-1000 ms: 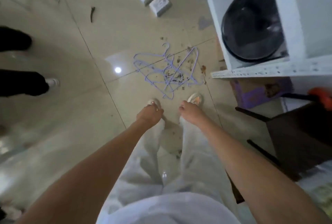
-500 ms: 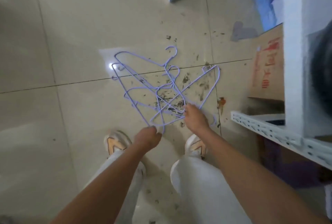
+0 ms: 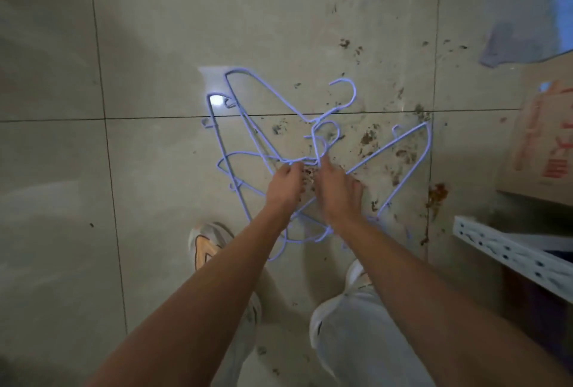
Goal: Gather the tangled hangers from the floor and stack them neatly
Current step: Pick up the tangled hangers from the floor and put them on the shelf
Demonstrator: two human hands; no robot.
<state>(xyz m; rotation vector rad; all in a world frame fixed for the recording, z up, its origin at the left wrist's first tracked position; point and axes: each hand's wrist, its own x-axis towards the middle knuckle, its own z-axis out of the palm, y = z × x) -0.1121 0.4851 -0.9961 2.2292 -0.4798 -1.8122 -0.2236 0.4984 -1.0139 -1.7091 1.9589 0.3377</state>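
Reaching into the hangers (image 3: 313, 151) on the floor (image 3: 155, 45) w/ both hands: left (image 3: 283, 186) looks pinched on a wire mid-pile, right (image 3: 339, 191) curled over it, grip hidden tbh. They're light, stiff, snaggy imo, so grab near the hooks.

Floor count: two bare hands, left hand (image 3: 283, 185) and right hand (image 3: 338, 188), in one tangle of lilac wire hangers (image 3: 248, 126), exact number unclear but three hooks visible; two shoes (image 3: 206, 247); one cardboard box (image 3: 539, 144); one perforated white rail (image 3: 508, 250); four tiles meeting.
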